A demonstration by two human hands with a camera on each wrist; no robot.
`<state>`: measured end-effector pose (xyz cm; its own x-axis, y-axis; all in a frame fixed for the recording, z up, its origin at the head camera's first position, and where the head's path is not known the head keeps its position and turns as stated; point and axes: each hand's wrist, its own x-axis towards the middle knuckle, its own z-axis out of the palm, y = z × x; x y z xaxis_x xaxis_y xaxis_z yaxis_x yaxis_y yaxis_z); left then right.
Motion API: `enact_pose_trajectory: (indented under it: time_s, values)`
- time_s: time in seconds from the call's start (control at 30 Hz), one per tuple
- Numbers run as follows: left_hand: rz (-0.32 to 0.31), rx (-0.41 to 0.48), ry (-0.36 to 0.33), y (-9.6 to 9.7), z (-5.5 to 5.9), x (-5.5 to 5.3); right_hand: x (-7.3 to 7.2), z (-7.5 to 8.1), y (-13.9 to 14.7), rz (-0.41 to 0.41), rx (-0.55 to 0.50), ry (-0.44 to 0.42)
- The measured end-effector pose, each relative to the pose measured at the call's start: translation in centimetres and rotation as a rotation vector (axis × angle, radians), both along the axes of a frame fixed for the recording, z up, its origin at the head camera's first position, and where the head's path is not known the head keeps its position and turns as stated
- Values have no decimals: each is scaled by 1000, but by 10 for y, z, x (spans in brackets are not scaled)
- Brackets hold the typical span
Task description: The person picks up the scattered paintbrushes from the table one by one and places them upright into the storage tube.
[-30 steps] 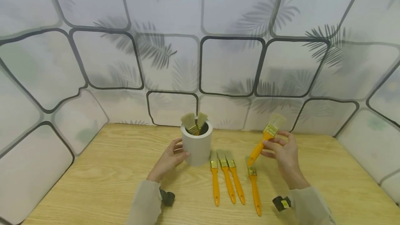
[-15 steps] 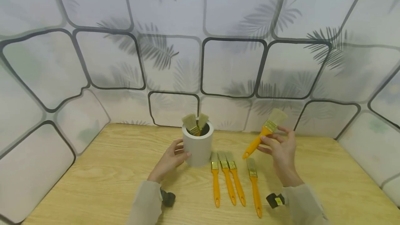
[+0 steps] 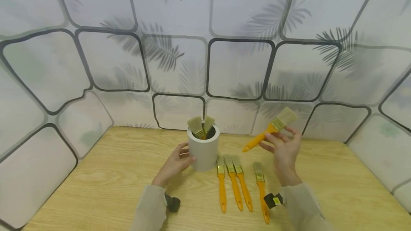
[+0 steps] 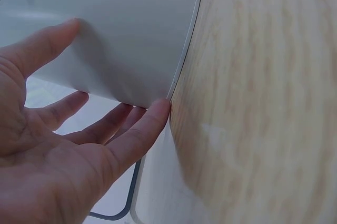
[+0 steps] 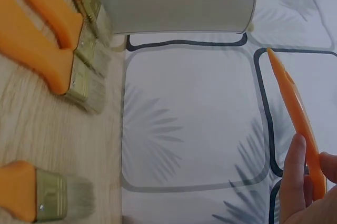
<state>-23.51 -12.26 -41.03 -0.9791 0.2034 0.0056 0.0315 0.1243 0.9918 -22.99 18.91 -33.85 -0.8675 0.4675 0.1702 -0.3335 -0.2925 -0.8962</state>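
My left hand (image 3: 173, 165) holds the left side of a white cylindrical holder (image 3: 203, 154), thumb on its front and fingertips at its far side. Two paintbrushes (image 3: 194, 126) stand in it, bristles up. In the air at the right, my right hand (image 3: 285, 159) pinches a paintbrush (image 3: 258, 140) near its metal band. Its orange handle slants down toward the holder; its bristles point up and right. The right wrist view shows that orange handle (image 5: 295, 105) between thumb and fingers, with the bristles out of frame.
Three paintbrushes lie side by side right of the holder, among them the leftmost paintbrush (image 3: 222, 190). Farther right lies another paintbrush (image 3: 259, 177), partly covered by the right wrist's camera (image 3: 273, 200). A patterned curtain-like wall (image 3: 237, 68) rises behind the wooden table (image 3: 118, 159).
The right hand has moved left and slightly up with its paintbrush. The handle has swung toward the holder and lies more level. The left hand and the holder have stayed in place.
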Motion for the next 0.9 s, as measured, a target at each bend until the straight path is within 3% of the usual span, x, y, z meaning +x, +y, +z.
enact_pose_trajectory:
  time_s: [0.5, 0.67, 0.9]
  values:
    - [6, 3, -1, -1, 2, 0, -9, 6, -24, -36, -132, 75]
    - [-4, 2, -6, -1, 0, 0, -13, 11, -39, -19, -194, 147]
    - [-3, 1, -4, -1, 2, 0, -20, 17, -55, -29, -188, 180]
